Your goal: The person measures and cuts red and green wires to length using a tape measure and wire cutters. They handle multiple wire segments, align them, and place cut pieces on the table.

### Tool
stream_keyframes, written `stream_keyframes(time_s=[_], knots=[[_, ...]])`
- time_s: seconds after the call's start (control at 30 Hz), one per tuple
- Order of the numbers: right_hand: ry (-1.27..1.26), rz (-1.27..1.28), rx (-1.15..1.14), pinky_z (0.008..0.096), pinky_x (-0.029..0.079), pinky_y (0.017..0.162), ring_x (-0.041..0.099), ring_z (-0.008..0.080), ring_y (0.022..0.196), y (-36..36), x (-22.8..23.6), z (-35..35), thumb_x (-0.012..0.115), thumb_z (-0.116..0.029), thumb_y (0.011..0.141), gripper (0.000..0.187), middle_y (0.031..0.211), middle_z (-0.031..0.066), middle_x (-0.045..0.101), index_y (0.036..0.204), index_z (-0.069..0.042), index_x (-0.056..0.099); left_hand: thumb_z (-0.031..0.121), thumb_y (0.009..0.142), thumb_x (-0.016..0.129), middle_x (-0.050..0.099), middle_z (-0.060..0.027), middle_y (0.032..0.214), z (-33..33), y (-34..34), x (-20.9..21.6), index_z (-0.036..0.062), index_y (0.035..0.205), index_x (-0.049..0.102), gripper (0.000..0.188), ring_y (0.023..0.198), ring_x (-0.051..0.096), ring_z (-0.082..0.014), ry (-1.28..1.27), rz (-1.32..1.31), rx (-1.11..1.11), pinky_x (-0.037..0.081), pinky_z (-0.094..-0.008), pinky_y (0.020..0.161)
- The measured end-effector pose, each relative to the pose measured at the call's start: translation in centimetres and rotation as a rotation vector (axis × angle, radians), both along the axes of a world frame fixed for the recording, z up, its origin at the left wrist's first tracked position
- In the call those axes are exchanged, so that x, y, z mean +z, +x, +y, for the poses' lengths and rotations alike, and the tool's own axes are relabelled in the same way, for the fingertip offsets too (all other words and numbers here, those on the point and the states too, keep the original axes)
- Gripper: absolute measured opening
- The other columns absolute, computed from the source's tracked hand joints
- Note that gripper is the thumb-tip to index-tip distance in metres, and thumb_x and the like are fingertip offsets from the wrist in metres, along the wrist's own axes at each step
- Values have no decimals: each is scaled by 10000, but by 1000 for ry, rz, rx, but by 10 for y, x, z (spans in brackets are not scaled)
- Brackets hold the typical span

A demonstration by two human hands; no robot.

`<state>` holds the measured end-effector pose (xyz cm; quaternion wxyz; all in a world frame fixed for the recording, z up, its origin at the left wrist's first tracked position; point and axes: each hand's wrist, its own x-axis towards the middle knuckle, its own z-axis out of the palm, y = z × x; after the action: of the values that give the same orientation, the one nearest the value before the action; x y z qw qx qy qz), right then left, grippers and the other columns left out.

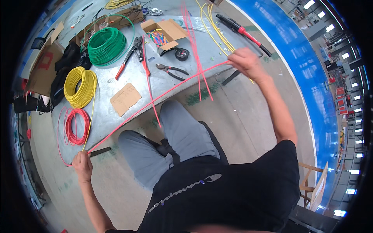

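Note:
A length of red wire (163, 94) runs taut between my hands, across the table's front edge. My left hand (82, 167) is closed on it at the lower left. My right hand (248, 64) grips the other part at the upper right. From the red coil (76, 127) a loop leads down to my left hand. A strand off the yellow coil (80, 87) also reaches that hand; whether it is held there I cannot tell. Another cut red wire (149, 87) passes under or over the stretched one, and several red wires (194, 50) lie crossing it further right.
On the metal table (103, 112) lie a green coil (107, 46), a crimping tool (136, 49), pliers (171, 71), a tape measure (181, 54), a cardboard piece (125, 99) and an open box (163, 37) of coloured parts. Yellow wires (217, 31) and a red-handled long tool (244, 33) lie at right.

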<state>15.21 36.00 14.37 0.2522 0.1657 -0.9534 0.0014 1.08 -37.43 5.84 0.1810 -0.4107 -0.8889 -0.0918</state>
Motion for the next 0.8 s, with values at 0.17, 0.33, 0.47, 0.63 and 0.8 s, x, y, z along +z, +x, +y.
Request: stream_keyframes(time_s=[0.17, 0.33, 0.47, 0.63, 0.8], knots=[[-42, -77, -4, 414, 515, 809, 633, 305, 907, 11, -1, -6, 787, -213, 922, 184, 927, 62, 653, 1037, -89, 713, 132, 973, 671, 544, -166, 850, -14, 13, 16, 3, 997, 605, 147, 778, 570, -365, -58, -95, 56, 442, -461, 666], [-81, -73, 42, 415, 524, 829, 648, 301, 936, 10, -6, -16, 787, -208, 913, 196, 957, 78, 665, 1029, -70, 711, 320, 873, 817, 553, -136, 841, 31, 33, 39, 19, 1025, 633, 384, 762, 587, -345, -32, -76, 34, 460, -454, 657], [-92, -146, 67, 442, 533, 853, 655, 321, 985, 6, -8, -21, 799, -172, 899, 208, 989, 98, 658, 1040, -48, 710, 372, 787, 872, 535, -80, 787, 94, 65, 50, 48, 1016, 653, 453, 680, 586, -287, -85, -114, -88, 470, -424, 605], [-23, -57, 84, 451, 545, 897, 666, 333, 1042, 7, -2, -13, 798, -178, 899, 217, 1034, 104, 674, 1047, -45, 712, 250, 817, 851, 486, -46, 713, 135, 77, 57, 51, 999, 651, 335, 605, 563, -239, -99, -111, -234, 455, -394, 538], [-12, -116, 63, 434, 543, 873, 669, 319, 1007, 15, -1, -6, 797, -159, 883, 235, 1020, 97, 690, 1083, -62, 719, 151, 861, 811, 480, -51, 697, 129, 73, 63, 41, 995, 641, 242, 592, 550, -236, -54, -129, -216, 443, -392, 525]])
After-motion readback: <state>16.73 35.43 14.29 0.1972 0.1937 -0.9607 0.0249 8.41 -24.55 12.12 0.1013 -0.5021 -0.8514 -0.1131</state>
